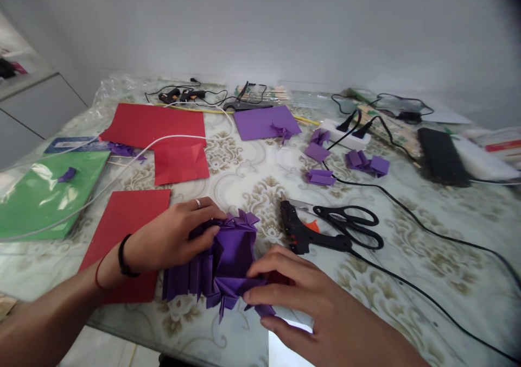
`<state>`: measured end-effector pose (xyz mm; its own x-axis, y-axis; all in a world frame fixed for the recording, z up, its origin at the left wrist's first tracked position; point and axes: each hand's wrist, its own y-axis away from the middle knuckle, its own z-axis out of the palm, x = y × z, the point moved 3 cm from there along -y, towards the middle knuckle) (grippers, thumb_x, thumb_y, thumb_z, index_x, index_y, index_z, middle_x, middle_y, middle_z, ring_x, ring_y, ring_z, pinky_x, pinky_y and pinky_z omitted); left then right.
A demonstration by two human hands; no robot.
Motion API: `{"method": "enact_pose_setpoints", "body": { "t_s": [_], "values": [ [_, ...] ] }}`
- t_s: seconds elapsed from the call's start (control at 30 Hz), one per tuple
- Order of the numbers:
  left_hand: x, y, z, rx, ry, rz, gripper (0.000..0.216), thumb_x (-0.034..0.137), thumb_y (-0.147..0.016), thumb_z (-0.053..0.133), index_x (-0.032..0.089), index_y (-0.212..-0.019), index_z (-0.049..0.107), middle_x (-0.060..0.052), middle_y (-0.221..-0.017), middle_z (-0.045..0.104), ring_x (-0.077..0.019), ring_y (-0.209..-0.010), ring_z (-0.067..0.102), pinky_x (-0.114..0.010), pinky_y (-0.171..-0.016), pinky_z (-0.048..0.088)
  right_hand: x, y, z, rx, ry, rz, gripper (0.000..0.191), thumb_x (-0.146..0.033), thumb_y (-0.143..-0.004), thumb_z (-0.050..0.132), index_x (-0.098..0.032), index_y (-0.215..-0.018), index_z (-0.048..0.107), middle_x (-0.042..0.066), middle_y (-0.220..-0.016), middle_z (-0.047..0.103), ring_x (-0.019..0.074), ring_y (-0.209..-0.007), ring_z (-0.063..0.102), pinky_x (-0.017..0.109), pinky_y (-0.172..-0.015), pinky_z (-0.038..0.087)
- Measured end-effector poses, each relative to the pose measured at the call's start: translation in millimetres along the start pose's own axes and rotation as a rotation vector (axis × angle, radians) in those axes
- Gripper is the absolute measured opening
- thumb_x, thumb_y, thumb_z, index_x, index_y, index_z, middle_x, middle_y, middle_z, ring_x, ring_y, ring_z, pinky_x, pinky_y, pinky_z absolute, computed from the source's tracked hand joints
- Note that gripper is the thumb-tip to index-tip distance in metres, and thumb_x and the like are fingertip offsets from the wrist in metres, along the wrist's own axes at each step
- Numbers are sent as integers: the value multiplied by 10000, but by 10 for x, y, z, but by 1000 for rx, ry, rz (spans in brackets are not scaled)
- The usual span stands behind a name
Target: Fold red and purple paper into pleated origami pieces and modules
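A purple folded-paper piece (228, 261) with many pleats and pointed tips lies near the table's front edge. My left hand (173, 236), with a ring and a black wristband, presses its fingers closed on the piece's upper left side. My right hand (301, 293) pinches the lower right folds between thumb and fingers. Both hands touch the same piece.
A black glue gun (305, 234) and black scissors (350, 223) lie just right of the piece, with a cable trailing right. Red sheets (122, 226), a green sheet (44, 193), a purple sheet (264, 121), small purple folded bits (366, 163) and a power strip (345, 133) lie farther back.
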<state>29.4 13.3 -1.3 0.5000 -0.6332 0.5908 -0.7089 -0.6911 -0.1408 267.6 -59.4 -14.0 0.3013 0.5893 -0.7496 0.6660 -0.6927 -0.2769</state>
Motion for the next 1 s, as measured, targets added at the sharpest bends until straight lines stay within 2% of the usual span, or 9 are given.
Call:
{"method": "enact_pose_setpoints", "body": {
  "t_s": [0.2,0.3,0.4,0.47,0.53,0.63,0.7,0.83,1.0],
  "values": [
    [25,-24,-43,22,-29,-73,170,213,-1027,512,169,-1110,653,-49,-1054,702,-179,-923,680,-312,-830,511,-6,24,3,54,11,36,244,-77,-894,658,-225,-1066,746,72,-1153,613,145,-897,641,264,-776,556],
    [30,-34,-69,29,-43,-109,137,222,-1003,525,172,-1017,651,-26,-949,686,-158,-803,641,-294,-745,477,0,23,-2,91,36,37,256,-72,-926,610,-233,-1089,723,56,-1109,584,127,-864,635,246,-761,555],
    [28,-31,-83,28,-31,-140,128,227,-989,526,177,-980,643,-16,-900,671,-152,-764,622,-291,-725,466,26,14,-3,97,47,67,317,-67,-959,552,-263,-1177,674,43,-1114,585,114,-871,650,217,-745,554],
    [28,-26,-87,31,-18,-145,120,227,-986,527,181,-985,639,-14,-906,670,-155,-783,629,-296,-743,469,55,12,-5,103,66,120,327,-92,-963,570,-280,-1224,625,43,-1147,592,130,-932,662,226,-762,559],
    [32,-22,-90,34,-9,-140,117,233,-989,530,186,-1003,637,-18,-939,671,-159,-812,635,-303,-766,475,85,16,-8,117,78,185,276,-117,-949,607,-276,-1173,584,30,-1111,607,142,-926,655,246,-768,554],
    [39,-14,-92,33,2,-138,134,237,-996,534,191,-1074,633,-31,-1027,673,-163,-853,642,-315,-797,491,123,29,8,89,42,291,169,-130,-943,612,-258,-996,515,-31,-887,586,112,-705,574,217,-635,493],
    [43,-8,-89,20,9,-129,156,225,-994,543,196,-1120,631,-40,-1093,676,-173,-915,655,-326,-842,504,135,36,31,43,20,341,150,-143,-957,597,-254,-936,498,-55,-789,553,103,-626,517,202,-567,434],
    [40,1,-71,-7,23,-91,195,219,-997,557,206,-1172,642,-49,-1162,675,-196,-1037,667,-352,-937,509,132,30,56,14,15,334,127,-141,-964,589,-243,-916,532,-48,-785,580,104,-642,529,205,-576,411],
    [29,5,-56,-29,20,-75,172,259,-1016,568,207,-1151,661,-48,-1126,669,-193,-1004,667,-351,-922,518,135,22,48,41,13,293,108,-148,-973,606,-245,-1021,605,-38,-813,618,114,-686,575,214,-626,450]
  ]
}}
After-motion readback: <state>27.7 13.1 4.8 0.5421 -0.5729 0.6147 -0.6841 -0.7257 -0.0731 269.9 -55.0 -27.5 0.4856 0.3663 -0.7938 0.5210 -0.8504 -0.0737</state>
